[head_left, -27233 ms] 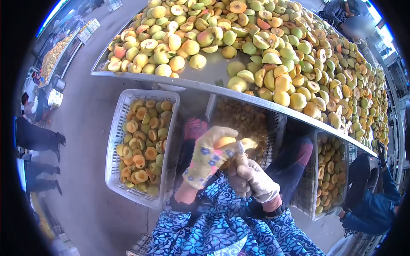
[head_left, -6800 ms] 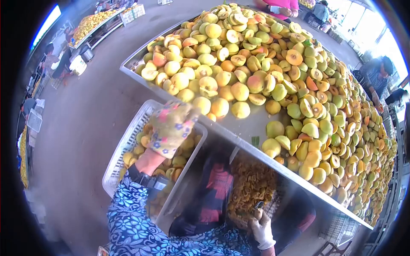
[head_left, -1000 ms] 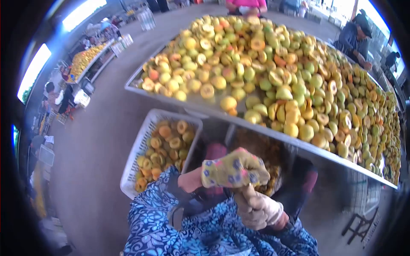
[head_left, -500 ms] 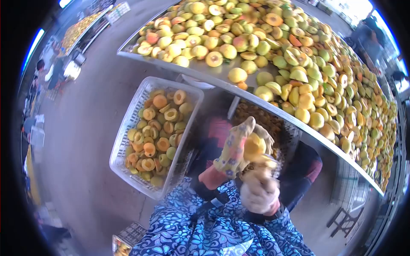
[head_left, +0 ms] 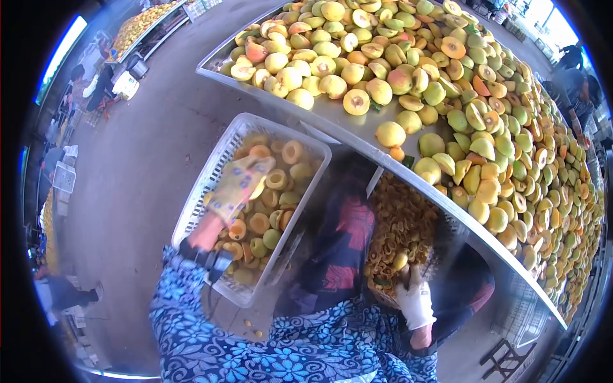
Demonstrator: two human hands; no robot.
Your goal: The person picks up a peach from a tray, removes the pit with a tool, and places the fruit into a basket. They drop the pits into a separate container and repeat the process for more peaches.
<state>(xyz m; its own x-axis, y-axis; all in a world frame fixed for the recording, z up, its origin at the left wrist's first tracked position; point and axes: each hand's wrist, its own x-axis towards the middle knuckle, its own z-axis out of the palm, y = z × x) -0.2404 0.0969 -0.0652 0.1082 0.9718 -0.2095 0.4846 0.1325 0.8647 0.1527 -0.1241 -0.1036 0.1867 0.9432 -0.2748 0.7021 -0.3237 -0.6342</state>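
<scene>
My left hand (head_left: 239,185), in a flower-patterned glove, is over the white plastic crate (head_left: 185,214) of pitted peach halves (head_left: 258,222). Its fingers curl around a yellow peach half (head_left: 258,189), partly hidden and smeared by motion. My right hand (head_left: 415,300), in a pale glove with darkened fingertips, is low over a container of brownish pits and scraps (head_left: 399,220). The fingers of that hand are closed, but what they hold is blurred. A small yellowish piece (head_left: 400,260) shows just beyond the fingertips.
A metal table (head_left: 357,124) heaped with halved peaches (head_left: 498,140) runs across the front and right. My knees flank the scrap container. A dark stool frame (head_left: 507,359) stands at lower right. Other people (head_left: 571,89) are at the far right and left.
My left hand has moved left, from in front of my body to the crate, with a peach half. My right hand has moved away from it, to the scrap container. The view has shifted slightly.
</scene>
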